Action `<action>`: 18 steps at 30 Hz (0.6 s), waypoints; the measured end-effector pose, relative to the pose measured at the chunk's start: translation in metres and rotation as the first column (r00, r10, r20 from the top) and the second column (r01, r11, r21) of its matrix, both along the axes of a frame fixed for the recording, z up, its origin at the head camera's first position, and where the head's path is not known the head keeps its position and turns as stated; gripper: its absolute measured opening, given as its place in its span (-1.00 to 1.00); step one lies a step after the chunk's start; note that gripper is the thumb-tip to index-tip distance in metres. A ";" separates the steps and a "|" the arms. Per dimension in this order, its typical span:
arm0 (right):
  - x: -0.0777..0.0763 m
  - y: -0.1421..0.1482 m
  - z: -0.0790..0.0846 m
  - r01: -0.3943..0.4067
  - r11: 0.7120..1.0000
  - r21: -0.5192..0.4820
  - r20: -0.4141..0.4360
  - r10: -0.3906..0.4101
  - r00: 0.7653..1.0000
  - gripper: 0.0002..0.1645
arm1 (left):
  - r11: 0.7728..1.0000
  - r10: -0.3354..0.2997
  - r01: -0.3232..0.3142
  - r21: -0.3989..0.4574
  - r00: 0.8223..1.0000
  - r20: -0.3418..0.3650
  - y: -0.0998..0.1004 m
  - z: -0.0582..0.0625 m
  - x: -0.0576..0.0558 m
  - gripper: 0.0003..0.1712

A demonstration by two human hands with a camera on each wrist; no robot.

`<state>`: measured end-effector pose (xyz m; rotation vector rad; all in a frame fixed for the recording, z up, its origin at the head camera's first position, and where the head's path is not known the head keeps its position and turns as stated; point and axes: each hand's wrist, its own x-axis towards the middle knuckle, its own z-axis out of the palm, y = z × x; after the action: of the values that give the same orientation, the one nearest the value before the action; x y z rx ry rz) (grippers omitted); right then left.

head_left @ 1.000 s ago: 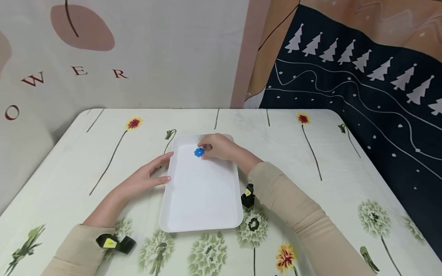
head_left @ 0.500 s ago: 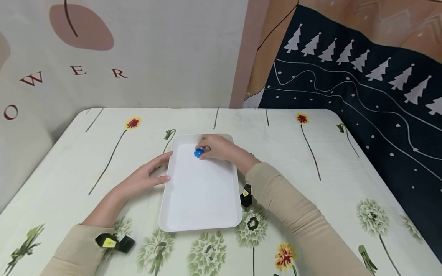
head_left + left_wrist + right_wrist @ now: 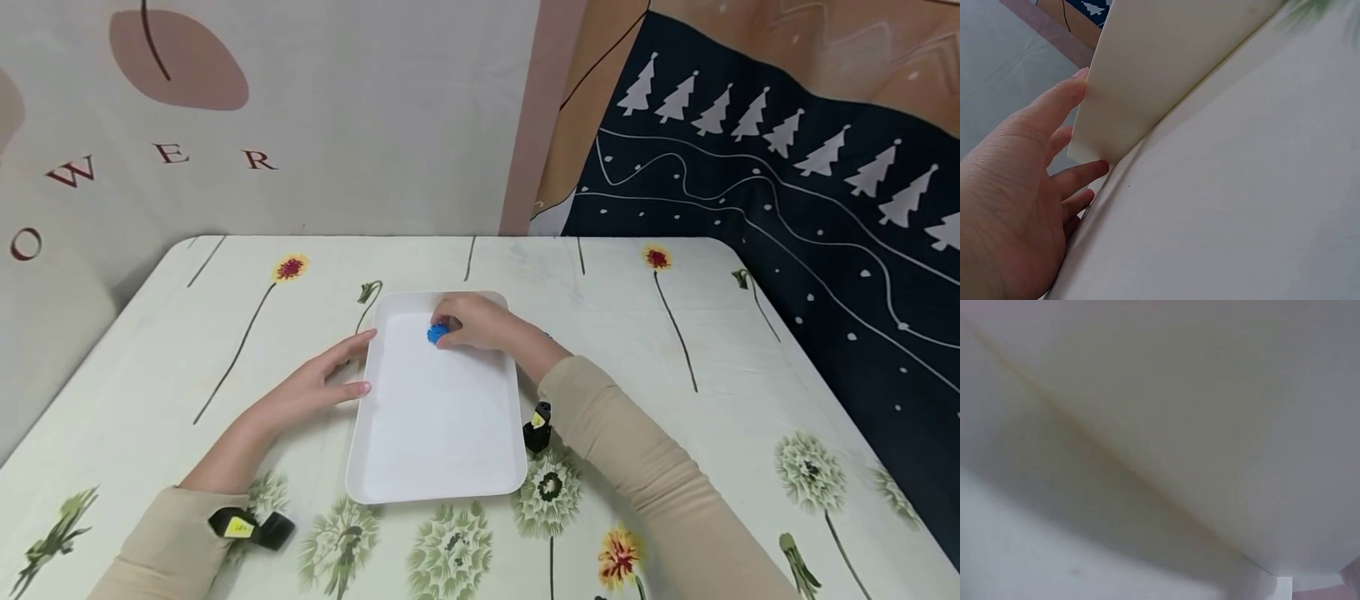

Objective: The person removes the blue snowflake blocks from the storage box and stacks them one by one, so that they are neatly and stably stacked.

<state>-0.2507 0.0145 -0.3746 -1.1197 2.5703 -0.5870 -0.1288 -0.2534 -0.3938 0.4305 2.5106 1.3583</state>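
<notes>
A white rectangular tray (image 3: 438,425) lies on the flower-print tablecloth, its long side running away from me. Over its far end my right hand (image 3: 476,321) pinches a small blue notched disc (image 3: 437,334) between thumb and fingers; part of the disc is hidden by the fingertips. My left hand (image 3: 315,385) is beside the tray's left side, fingers spread and fairly straight, with fingertips at the rim. The left wrist view shows this left hand (image 3: 1029,181) against the tray's pale outer wall (image 3: 1147,75). In the right wrist view only a blurred pale wall (image 3: 1197,425) shows, without the hand.
A tiny bit of something blue (image 3: 550,337) peeks out behind the right wrist. Black wrist devices with yellow labels sit at the left cuff (image 3: 251,528) and by the tray's right edge (image 3: 537,429). Printed cloth hangs behind the table's far edge.
The blue disc, first showing its round face, has turned in the right fingers and now shows less of it. The right hand shifts only slightly; the left hand and tray stay put.
</notes>
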 end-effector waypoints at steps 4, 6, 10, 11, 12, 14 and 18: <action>0.002 0.002 0.005 0.015 1.000 -0.012 0.013 -0.015 1.000 -0.58 | 1.000 -0.002 0.002 0.002 1.000 -0.001 0.001 0.000 -0.001 -0.11; 0.003 0.003 0.006 0.022 1.000 -0.019 0.015 -0.021 1.000 -0.56 | 1.000 -0.001 0.001 0.005 1.000 0.002 0.001 0.000 -0.001 -0.11; 0.004 0.006 0.011 0.028 0.999 -0.041 -0.003 -0.028 1.000 -0.54 | 1.000 0.004 -0.004 0.002 1.000 0.007 0.001 0.000 0.000 -0.11; 0.005 0.007 0.012 0.025 0.998 -0.055 -0.009 -0.026 1.000 -0.55 | 1.000 0.005 -0.005 0.002 1.000 0.007 0.001 0.001 0.000 -0.11; 0.006 0.009 0.014 0.022 0.997 -0.073 -0.011 -0.023 1.000 -0.55 | 1.000 0.005 -0.005 0.000 1.000 0.007 0.001 0.001 0.001 -0.11; 0.008 0.012 0.017 0.014 0.993 -0.115 -0.023 -0.016 1.000 -0.56 | 1.000 0.005 -0.005 -0.002 1.000 0.005 0.001 0.001 0.001 -0.11; 0.013 0.021 0.022 -0.011 0.981 -0.195 -0.044 0.002 0.999 -0.58 | 1.000 0.002 -0.002 0.002 1.000 0.001 0.000 0.000 0.001 -0.12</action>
<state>-0.2380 0.0353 -0.3523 -1.2138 2.5896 -0.8380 -0.1276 -0.2533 -0.3937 0.4282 2.5095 1.3614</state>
